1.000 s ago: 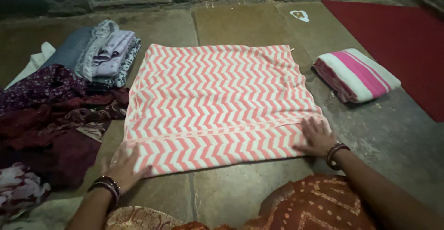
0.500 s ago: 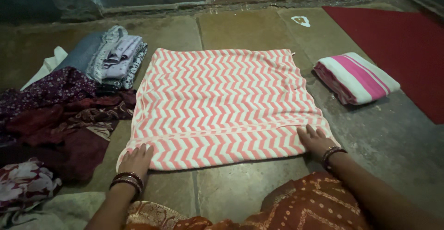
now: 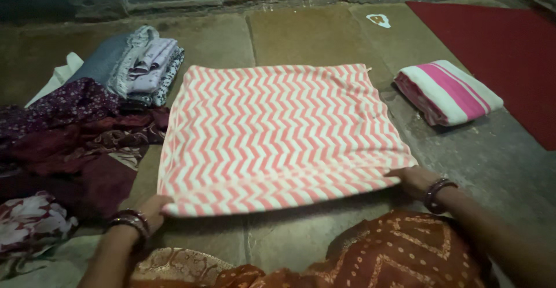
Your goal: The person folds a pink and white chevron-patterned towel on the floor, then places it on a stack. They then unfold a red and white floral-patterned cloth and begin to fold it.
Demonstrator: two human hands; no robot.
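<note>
Stone-slab floor [image 3: 289,33], seams between the slabs. Lying on it — a pink-and-white zigzag cloth [image 3: 278,126] spread flat mid-floor, a folded pink-striped towel [image 3: 449,91] to its right, a red mat [image 3: 498,50] beyond that. At left — a stack of folded clothes [image 3: 136,65], a heap of maroon fabric [image 3: 81,143].

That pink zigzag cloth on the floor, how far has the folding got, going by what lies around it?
Done: a pink-and-white striped cloth lies folded by the red mat, and a folded stack sits at far left. In hand: the zigzag cloth is spread flat, with the left hand and right hand each holding a near corner and the near edge lifted. Left: a loose heap of dark maroon clothes lies unfolded.
</note>
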